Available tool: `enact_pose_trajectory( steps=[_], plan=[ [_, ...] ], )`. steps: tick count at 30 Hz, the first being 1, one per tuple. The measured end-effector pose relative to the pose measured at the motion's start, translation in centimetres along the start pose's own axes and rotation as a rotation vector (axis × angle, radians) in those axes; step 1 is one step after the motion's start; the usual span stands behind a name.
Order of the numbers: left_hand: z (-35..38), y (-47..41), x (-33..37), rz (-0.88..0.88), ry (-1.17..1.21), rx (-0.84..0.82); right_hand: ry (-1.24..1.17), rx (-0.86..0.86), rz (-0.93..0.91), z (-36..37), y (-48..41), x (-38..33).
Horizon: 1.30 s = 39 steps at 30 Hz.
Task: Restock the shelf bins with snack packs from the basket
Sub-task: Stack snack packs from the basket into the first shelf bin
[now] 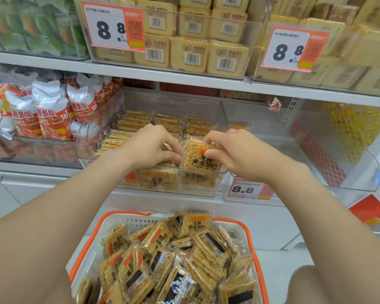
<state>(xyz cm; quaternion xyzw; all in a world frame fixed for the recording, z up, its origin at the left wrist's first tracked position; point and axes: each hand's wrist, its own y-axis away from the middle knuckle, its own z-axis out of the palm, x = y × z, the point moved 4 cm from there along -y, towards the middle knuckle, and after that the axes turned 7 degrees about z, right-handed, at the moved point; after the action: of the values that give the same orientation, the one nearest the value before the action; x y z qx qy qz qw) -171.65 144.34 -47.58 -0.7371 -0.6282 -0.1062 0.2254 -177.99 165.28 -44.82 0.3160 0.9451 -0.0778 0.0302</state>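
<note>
Directly ahead, the right hand (230, 152) pinches one pack (201, 160) upright, label facing out, at the front right of the clear bin (85, 140). The left hand (149, 148) sits just beside it, fingers curled among the rows; I cannot tell whether it grips anything. The full basket (123, 212) sits below the store shelf.

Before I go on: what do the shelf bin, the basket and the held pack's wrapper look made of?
The shelf bin: clear rigid plastic, glossy; packs show through its walls. The basket: moulded plastic, white slotted walls, orange rim, fairly matt. The pack pinched by the right hand: thin clear film, probably plastic; it glints and crinkles at the edges.
</note>
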Motion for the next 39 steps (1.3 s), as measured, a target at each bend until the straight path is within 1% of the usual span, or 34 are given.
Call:
enact_pose_trajectory(
  steps=[5, 9, 14, 18, 23, 27, 29, 35, 39],
  plan=[
    [0.0, 0.2, 0.5, -0.021, 0.008, 0.047, 0.194, 0.034, -0.003, -0.6, 0.0, -0.6],
    [0.2, 0.1, 0.8, -0.055, -0.040, 0.065, 0.250, 0.070, -0.012, -0.2, -0.2, -0.9],
    [0.2, 0.3, 0.9, -0.064, -0.035, 0.100, 0.206, 0.037, 0.017, -0.5, 0.1, -1.2],
    [0.3, -0.1, 1.2, -0.030, -0.107, 0.097, 0.073, -0.014, 0.059, -0.2, 0.5, -1.1],
    [-0.3, -1.1, 2.3, 0.005, -0.229, 0.081, -0.036, 0.009, 0.045, 0.0, 0.6, -0.7],
    [-0.4, -1.6, 2.9, 0.033, -0.230, -0.028, -0.030, 0.026, 0.033, 0.2, 0.4, -0.3],
    [-0.4, -1.6, 2.5, 0.021, -0.212, -0.045, -0.012, 0.050, 0.019, 0.4, 0.3, -0.2],
    [-0.1, -0.9, 1.3, 0.037, -0.186, 0.053, -0.009, 0.131, -0.007, 0.1, 0.4, 0.1],
    [0.2, -1.0, 0.8, 0.033, -0.174, 0.079, 0.051, 0.076, -0.003, -0.2, 0.3, -0.3]
  ],
)
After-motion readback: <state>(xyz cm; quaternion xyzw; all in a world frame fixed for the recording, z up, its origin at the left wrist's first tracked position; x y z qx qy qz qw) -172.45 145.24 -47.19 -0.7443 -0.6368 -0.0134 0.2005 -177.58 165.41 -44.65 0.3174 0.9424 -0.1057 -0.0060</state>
